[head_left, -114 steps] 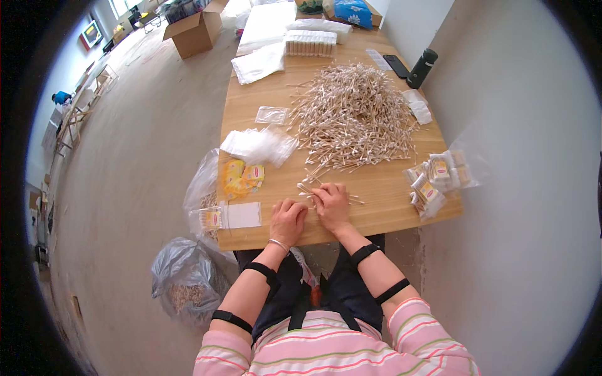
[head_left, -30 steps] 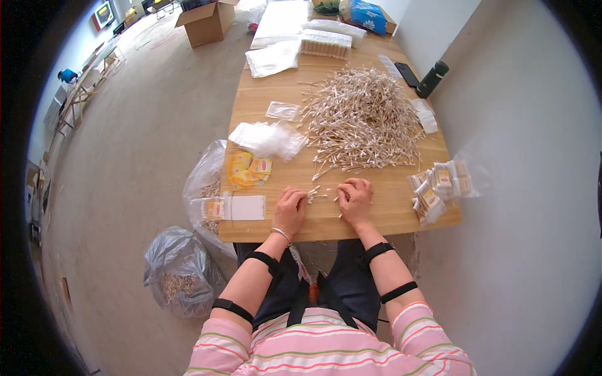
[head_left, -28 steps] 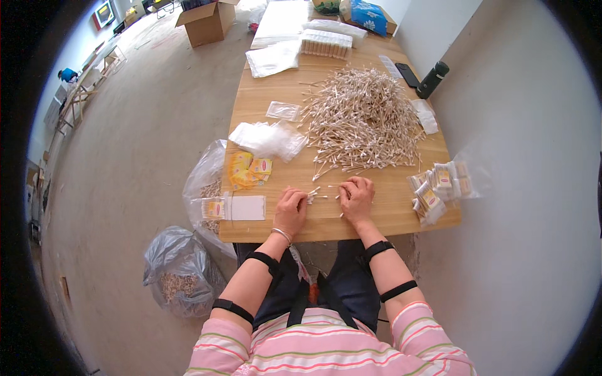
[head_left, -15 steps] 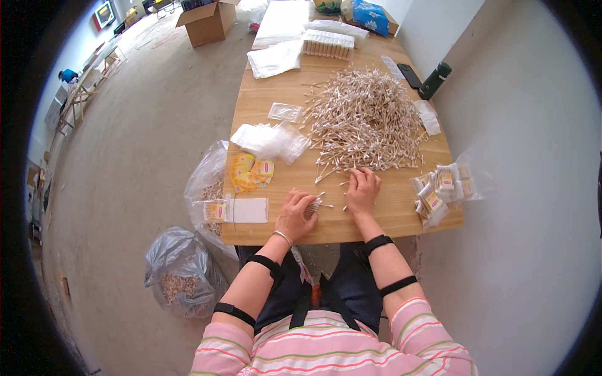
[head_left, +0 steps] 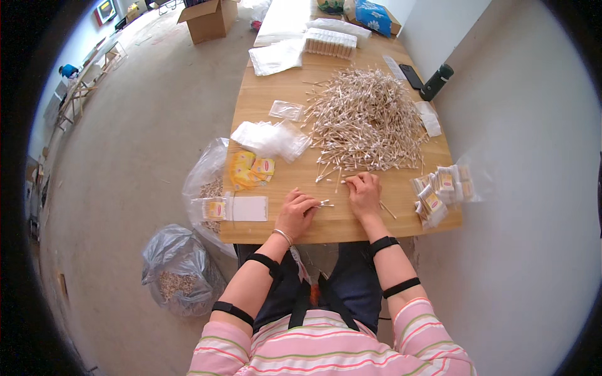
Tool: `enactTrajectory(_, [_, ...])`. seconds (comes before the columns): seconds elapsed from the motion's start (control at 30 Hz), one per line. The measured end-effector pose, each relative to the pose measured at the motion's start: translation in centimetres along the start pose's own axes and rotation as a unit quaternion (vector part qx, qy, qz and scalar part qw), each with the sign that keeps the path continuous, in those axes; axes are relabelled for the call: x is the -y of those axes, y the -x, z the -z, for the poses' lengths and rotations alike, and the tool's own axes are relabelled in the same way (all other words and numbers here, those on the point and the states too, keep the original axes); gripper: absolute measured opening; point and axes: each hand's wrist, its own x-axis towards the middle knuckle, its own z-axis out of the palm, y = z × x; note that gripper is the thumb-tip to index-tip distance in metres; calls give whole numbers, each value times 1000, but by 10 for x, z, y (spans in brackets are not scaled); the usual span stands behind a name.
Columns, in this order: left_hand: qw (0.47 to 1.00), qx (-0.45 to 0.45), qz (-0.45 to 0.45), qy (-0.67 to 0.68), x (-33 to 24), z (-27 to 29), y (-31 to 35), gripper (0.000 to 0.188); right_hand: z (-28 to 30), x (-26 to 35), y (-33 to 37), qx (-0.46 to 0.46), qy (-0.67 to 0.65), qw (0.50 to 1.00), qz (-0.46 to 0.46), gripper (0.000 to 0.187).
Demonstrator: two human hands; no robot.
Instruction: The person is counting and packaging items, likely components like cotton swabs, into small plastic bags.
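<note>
A large heap of cotton swabs [head_left: 370, 119] with wooden sticks and white tips covers the middle of the table. My left hand [head_left: 298, 213] is closed around a few cotton swabs [head_left: 325, 203], whose white tips stick out to the right of the fingers. Just in front of the heap's near edge, my right hand [head_left: 365, 193] is pinched close to the tabletop, with a white swab tip [head_left: 344, 182] at its fingertips. Another stick [head_left: 389, 210] shows beside the right wrist; the palm hides whether it is held. Loose swabs [head_left: 337, 182] lie between hand and heap.
To the left are clear plastic sleeves [head_left: 269, 139], yellow cards [head_left: 252, 170], a white card [head_left: 250, 208] and a filled swab packet [head_left: 214, 209]. Filled packets [head_left: 439, 193] are piled at right. A dark bottle [head_left: 436, 82] and phone [head_left: 411, 76] stand far right. A grey bag [head_left: 182, 269] sits on the floor.
My right hand has drawn slightly back from the heap, and a stick now shows by its wrist. The left hand's swabs are more covered by its fingers.
</note>
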Motion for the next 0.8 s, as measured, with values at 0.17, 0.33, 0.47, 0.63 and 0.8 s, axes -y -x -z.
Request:
enactTrajectory(0.17, [1000, 4, -4, -10, -3, 2, 0, 10, -10, 12, -16, -15, -7, 998, 53, 8])
enactTrajectory(0.33, [1000, 2, 5, -21, -4, 2, -1, 11, -13, 11, -25, -38, -68, 996, 32, 8])
enactTrajectory(0.47, [999, 31, 13, -13, -4, 5, 0, 21, -9, 19, -14, -2, -38, 998, 54, 7])
enactTrajectory(0.63, [998, -11, 54, -16, -11, 5, -1, 44, -20, 54, 5, 85, -48, 992, 83, 5])
enactTrajectory(0.8, [998, -14, 67, -13, -11, 6, 0, 53, -30, 54, 21, 28, -233, 972, 2, 15])
